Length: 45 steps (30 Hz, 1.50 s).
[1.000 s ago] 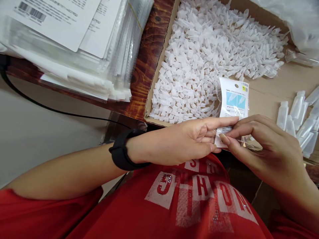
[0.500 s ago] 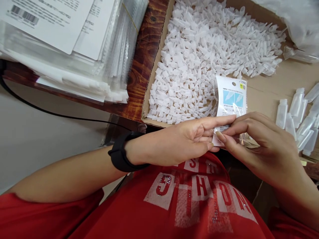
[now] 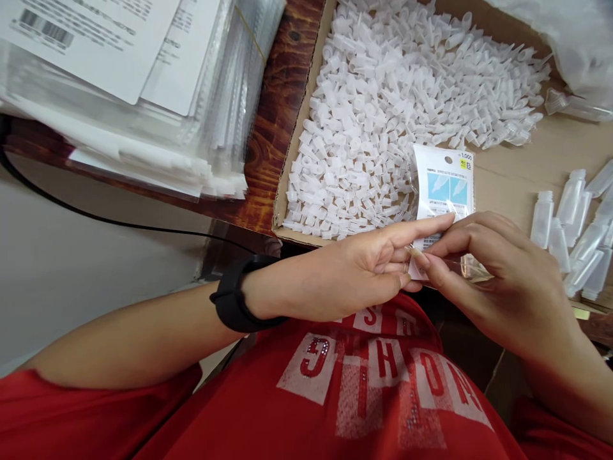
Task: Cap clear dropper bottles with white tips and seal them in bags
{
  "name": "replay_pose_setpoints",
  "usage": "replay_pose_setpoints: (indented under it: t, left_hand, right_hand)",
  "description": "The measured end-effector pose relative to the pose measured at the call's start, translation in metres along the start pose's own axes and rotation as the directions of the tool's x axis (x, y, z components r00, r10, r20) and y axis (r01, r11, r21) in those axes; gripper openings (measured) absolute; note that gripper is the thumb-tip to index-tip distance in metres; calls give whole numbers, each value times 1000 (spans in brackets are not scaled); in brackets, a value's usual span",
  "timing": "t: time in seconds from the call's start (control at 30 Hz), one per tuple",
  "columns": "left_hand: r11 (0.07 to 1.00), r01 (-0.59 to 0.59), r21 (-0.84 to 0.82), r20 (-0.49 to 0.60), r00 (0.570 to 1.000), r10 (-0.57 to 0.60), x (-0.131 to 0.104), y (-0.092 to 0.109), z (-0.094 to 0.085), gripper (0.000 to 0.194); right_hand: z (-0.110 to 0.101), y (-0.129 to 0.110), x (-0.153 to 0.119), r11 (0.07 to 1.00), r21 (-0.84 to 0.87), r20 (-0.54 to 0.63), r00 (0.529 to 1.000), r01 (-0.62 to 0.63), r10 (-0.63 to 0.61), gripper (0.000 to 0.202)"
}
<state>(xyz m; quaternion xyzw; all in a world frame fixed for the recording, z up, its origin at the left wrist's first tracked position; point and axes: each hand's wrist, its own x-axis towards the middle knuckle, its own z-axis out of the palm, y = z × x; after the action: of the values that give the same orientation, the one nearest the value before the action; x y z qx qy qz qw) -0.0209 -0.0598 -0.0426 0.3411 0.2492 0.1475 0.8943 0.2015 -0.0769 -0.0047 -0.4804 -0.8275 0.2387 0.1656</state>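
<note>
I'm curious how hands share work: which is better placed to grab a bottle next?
Probably the right hand: it is nearer the bottles, while the left hand is farther away. Both hands are at the packet, though.

we lose the lower part of the printed packet (image 3: 443,186) behind the fingers of the left hand (image 3: 349,275) and right hand (image 3: 502,275), and we cannot make out which bit of it the right fingertips pinch. its small print is too fine for us. the top edge crops the carton (image 3: 507,172) and its white nozzles (image 3: 364,128); the right edge cuts some bottles (image 3: 598,181). we see only part of the packet stack (image 3: 124,121) and plastic bag (image 3: 565,38). near the wristband (image 3: 234,297) we lose the cable (image 3: 143,227).
</note>
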Motion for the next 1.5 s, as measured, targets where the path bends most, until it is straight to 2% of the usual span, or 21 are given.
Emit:
replay_pose_setpoints:
  t: [0.47,0.63,0.77,0.93,1.13,1.23,1.33,1.4,1.47,1.5]
  left_hand:
    - [998,9,-70,0,1000,-9,0,3,-1,73]
    - [1000,18,21,-11,1000,-17,-3,9,0,73]
    - [990,-21,141,-44,999,27,-8,14,5,71]
    - [964,-109,241,-91,987,135,-11,15,11,64]
    - [928,-115,354,-54,988,143,-10,17,10,60]
    - [950,-95,299,-73,990,122,-8,15,11,57]
    - [973,-88,213,-142,983,119,-7,14,12,53]
    - [977,-91,193,-190,973,128,-8,15,11,51]
    - [979,-101,175,-205,969,137,-12,17,10,51]
    - [980,-105,171,-203,969,139,-15,18,9,51]
  right_hand:
    - [-2,1,1,999,45,24,1000,8,-9,13]
    - [-4,0,-4,995,69,29,997,70,-72,13]
    - [-3,-2,-8,994,9,-27,994,109,-109,18]
    - [-2,-5,-5,999,-25,-53,997,45,-47,13]
    - [-3,-6,0,999,33,-18,1000,12,-12,12]
    - [-2,-5,2,1000,24,-18,1000,3,-3,12]
    - [-3,0,-3,1000,-15,-67,998,13,-14,8]
    - [-7,6,-12,998,6,-106,993,-55,55,27]
    - [-10,14,-25,983,97,-171,970,-158,173,53]
    - [-10,18,-32,966,166,-197,954,-197,228,59]
